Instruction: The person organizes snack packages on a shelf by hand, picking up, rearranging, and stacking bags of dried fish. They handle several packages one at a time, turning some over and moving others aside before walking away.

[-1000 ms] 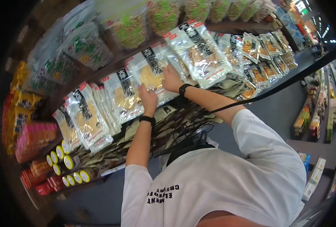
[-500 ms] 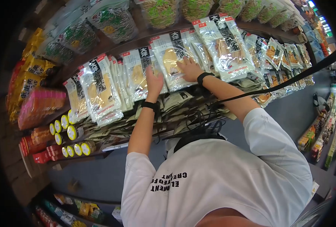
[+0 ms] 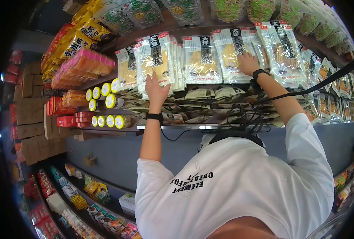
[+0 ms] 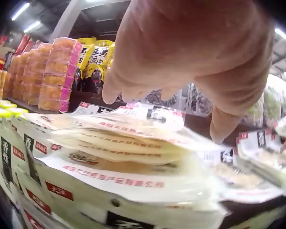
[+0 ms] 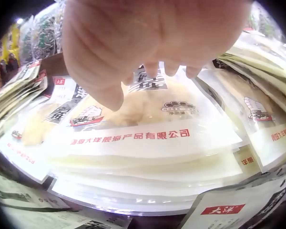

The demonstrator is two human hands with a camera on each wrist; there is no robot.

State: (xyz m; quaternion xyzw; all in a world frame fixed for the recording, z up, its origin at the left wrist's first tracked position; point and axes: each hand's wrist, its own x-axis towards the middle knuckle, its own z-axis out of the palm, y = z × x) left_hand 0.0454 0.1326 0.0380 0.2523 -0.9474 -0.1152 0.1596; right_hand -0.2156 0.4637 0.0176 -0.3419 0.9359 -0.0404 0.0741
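Observation:
Flat clear-and-white packets of pale dried food lie in overlapping stacks along a shelf. My left hand (image 3: 157, 93) reaches over the front of the left stack, its fingers extended on the top packet (image 3: 155, 55). In the left wrist view, thumb and fingers (image 4: 112, 88) spread apart above the stacked packets (image 4: 133, 167). My right hand (image 3: 248, 63) rests with spread fingers on another packet (image 3: 228, 59), further right. Seen from the right wrist, its fingertips (image 5: 193, 71) lie over the printed front of that packet, with more packets layered beneath.
Jars with yellow-rimmed lids (image 3: 111, 100), pink-edged boxes (image 3: 85, 67) and yellow bags (image 3: 75, 44) stand left. Bags of green-labelled snacks (image 3: 260, 10) line the back. Below the stacks, more packets (image 3: 201, 93) fill the shelf front. A black strap (image 3: 324, 77) crosses at right.
The head view has swung left. My left hand has moved from the middle packets to the left stack, while the right hand stays on its packet.

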